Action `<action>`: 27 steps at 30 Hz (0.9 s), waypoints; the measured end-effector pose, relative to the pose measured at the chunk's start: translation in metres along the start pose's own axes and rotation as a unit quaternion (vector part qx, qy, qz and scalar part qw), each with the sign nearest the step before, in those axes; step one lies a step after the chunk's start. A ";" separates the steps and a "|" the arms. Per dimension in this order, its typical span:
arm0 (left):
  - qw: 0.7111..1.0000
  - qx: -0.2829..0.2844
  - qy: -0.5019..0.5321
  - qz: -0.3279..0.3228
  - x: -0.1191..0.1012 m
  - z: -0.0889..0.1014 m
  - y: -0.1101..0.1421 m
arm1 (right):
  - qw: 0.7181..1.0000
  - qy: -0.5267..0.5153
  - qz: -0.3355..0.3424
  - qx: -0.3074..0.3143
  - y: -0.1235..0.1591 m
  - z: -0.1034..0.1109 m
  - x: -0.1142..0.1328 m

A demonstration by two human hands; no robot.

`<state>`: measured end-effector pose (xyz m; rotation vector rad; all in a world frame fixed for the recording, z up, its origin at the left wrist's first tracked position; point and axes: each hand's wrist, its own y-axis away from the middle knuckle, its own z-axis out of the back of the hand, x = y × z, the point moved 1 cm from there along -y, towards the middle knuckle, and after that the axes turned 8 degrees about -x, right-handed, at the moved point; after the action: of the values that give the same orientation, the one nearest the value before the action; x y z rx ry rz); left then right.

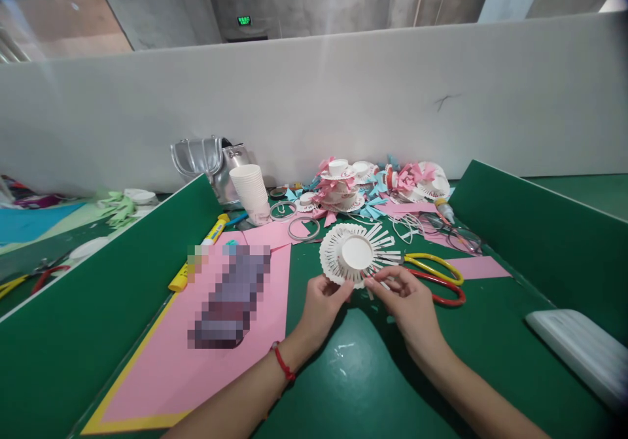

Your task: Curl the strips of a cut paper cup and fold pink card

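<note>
Above the green table I hold a white paper cup [357, 253] cut into strips that fan out round its flat base. On its left side the strip ends curl into a scalloped rim; on the right they stick out straight and loose. My left hand [324, 301] pinches the lower left edge of the rim. With thumb and forefinger, my right hand [402, 295] grips a strip at the lower right. Just behind the right hand lie scissors [436, 269] with one yellow and one red handle loop, their blades partly hidden by the strips.
Stacked paper cups [250, 193] and a silver bag [206, 161] stand at the back left. Finished cup pieces with pink and blue paper [343, 180] pile up behind. Pink sheets [161, 367], a glue stick [216, 229] and a blurred object lie left. Green dividers [540, 243] flank the workspace.
</note>
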<state>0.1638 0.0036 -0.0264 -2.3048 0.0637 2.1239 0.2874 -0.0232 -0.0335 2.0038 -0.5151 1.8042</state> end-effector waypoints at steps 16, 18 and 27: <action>0.999 -0.017 0.024 0.020 0.000 -0.002 -0.001 | 0.997 0.044 0.051 0.037 0.006 -0.002 -0.003; 0.999 -0.022 0.031 0.024 0.000 -0.002 -0.001 | 0.998 0.031 0.049 0.037 0.007 -0.003 -0.004; 0.997 -0.019 0.065 0.041 -0.001 -0.003 -0.001 | 0.998 0.020 0.055 0.029 0.009 -0.005 -0.008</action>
<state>0.1663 0.0041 -0.0254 -2.5011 0.1231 2.0257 0.2771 -0.0284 -0.0409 2.0078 -0.5781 1.9412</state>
